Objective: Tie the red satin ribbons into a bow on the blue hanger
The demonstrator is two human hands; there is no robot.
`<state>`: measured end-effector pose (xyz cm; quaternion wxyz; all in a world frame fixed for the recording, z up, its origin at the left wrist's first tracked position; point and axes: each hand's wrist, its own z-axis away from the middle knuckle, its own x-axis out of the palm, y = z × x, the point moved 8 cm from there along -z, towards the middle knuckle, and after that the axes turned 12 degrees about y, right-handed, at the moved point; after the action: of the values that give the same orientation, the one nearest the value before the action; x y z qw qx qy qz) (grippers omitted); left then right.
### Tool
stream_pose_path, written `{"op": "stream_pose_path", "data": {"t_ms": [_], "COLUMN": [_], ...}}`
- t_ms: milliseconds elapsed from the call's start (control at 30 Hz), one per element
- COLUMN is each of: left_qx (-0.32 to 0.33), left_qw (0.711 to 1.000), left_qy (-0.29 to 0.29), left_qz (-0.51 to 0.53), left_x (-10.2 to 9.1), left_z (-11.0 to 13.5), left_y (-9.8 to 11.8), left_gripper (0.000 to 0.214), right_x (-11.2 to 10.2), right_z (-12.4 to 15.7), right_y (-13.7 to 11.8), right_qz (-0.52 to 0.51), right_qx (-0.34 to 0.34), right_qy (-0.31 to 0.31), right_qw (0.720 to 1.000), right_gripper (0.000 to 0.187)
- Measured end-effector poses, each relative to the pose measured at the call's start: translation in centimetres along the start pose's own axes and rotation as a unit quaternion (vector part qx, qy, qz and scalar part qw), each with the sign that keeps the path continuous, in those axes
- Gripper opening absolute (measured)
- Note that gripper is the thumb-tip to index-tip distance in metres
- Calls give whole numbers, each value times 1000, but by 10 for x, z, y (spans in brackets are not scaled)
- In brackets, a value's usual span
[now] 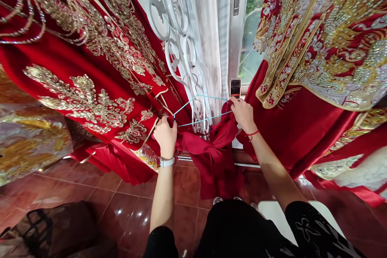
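Observation:
A light-blue wire hanger (198, 121) with a silver hook spans the gap between my two hands. From it a dark red satin dress (216, 149) hangs down toward the floor, its front gathered or twisted in the middle. My left hand (165, 135) is closed on the dress fabric at the hanger's left end. At the opposite end, my right hand (242, 113) pinches the dress's other upper corner. Whether my fingers also grip the wire is hidden. White scrollwork metal (173, 54) stands behind the hanger.
Red gowns with gold beading (90, 100) hang close on the left. A heavily beaded red-and-gold jacket (329, 36) hangs on the right. Behind are a white curtain (208, 28), a window (254, 20) and a phone-like device (235, 87). A white stool (269, 211) and brown bag (57, 225) stand low.

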<state>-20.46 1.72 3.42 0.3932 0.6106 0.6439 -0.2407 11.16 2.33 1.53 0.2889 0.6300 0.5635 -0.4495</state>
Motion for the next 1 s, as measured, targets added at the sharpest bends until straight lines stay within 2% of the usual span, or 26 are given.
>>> {"op": "stream_pose_path", "data": {"t_ms": [167, 400, 500, 567, 633, 733, 800, 867, 900, 1000], "left_qx": [66, 95, 110, 85, 32, -41, -76, -107, -118, -152], "left_qw": [995, 991, 990, 993, 998, 998, 990, 979, 974, 966], "left_qy": [-56, -54, -54, -45, -35, -22, 1, 26, 35, 69], "left_qz": [-46, -76, -75, -66, -42, 47, 121, 174, 188, 195], "left_x": [-1, 1, 1, -1, -2, -1, -1, -1, 0, 5], "left_z": [-1, 1, -4, -10, -17, -24, -25, -22, -19, -5], "left_y": [8, 10, 10, 3, -10, -34, -47, -58, -62, -70], "left_gripper": [34, 36, 36, 35, 36, 36, 34, 32, 32, 30], "right_x": [-3, 0, 2, 4, 6, 10, 14, 23, 30, 51], "right_z": [-8, -28, -35, -41, -47, -57, -62, -61, -57, -35], "right_y": [9, 17, 16, 16, 19, 24, 33, 50, 61, 84], "right_qz": [0, -23, -10, -5, -4, -34, -96, -200, -263, -439], "right_qx": [-47, -94, -92, -62, -20, 5, 13, 63, 103, 215], "right_qy": [-26, -39, -50, -48, -43, -40, -47, -77, -98, -150], "right_qw": [999, 995, 994, 997, 999, 999, 994, 975, 954, 859], "right_gripper": [40, 39, 38, 37, 36, 34, 33, 36, 38, 40]}}
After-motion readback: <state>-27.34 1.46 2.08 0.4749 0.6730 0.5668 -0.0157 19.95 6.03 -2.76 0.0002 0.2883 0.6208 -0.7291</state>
